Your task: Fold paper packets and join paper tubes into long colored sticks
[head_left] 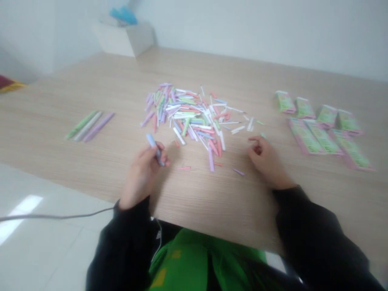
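My left hand [142,171] is closed around a light-blue tube [150,140] that looks like a pen barrel and tilts up above the table. My right hand [265,159] rests at the right of the pile, index finger stretched out and the others loosely curled, with nothing visible in it. A small green piece [262,135] lies by its knuckles. Between and beyond my hands spreads a pile of pastel tubes [184,109], mixed with thin white sticks [236,109], some dark-tipped. Three longer sticks, green [81,124], white [88,126] and purple [99,127], lie side by side at left.
Several pink-and-green small boxes [306,137] are grouped in two rows at the right. A white box [124,38] with something blue on top [123,15] stands by the back wall. Loose pieces, including a purple one [238,171], lie near the front. A cable [60,217] runs from my left sleeve.
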The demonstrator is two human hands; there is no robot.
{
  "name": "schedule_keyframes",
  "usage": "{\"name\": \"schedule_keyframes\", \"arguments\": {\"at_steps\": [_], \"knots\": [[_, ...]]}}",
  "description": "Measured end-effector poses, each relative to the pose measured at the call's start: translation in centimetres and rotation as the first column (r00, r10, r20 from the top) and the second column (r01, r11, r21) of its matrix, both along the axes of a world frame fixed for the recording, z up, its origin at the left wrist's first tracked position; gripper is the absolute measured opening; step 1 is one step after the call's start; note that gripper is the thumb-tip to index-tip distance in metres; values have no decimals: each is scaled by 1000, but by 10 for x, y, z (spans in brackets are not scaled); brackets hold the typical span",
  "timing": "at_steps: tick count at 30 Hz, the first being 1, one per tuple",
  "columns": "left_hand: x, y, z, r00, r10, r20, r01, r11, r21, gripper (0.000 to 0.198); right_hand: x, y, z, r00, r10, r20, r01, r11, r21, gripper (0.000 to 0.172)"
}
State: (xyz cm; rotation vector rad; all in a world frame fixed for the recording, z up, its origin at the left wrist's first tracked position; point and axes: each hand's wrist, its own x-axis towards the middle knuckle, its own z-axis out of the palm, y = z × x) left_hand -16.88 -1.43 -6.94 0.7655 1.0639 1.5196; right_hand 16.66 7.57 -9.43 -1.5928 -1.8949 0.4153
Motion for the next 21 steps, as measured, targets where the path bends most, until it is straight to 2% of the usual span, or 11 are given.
{"name": "schedule_keyframes", "arguments": {"at_steps": [2, 5, 8, 11, 15, 18, 21], "knots": [[1, -8, -4, 999, 33, -10, -33, 999, -7, 14, 2, -2, 13, 996, 6, -87, -2, 999, 45, 26], [1, -14, -8, 994, 41, -104, -44, 999, -25, 10, 0, -6, 38, 992, 55, -112, -38, 989, 145, 19], [-3, -16, -13, 954, 52, -296, -63, 998, -26, 7, -15, -2, 59, 979, 197, -52, -189, 974, 122, 14], [-10, -17, -20, 902, 38, -431, -65, 997, -48, 9, -45, 14, 69, 919, 390, 68, -394, 917, 63, 16], [-19, -20, -26, 871, -69, -486, 16, 994, -112, 13, -100, 51, 72, 786, 581, 212, -600, 799, 35, 20], [-22, -24, -22, 857, -152, -492, 98, 986, -133, 20, -141, 80, 77, 695, 658, 289, -688, 726, 0, 24], [-24, -26, -14, 828, -206, -521, 142, 977, -160, 23, -173, 105, 84, 634, 685, 360, -726, 687, -29, 31]]}}
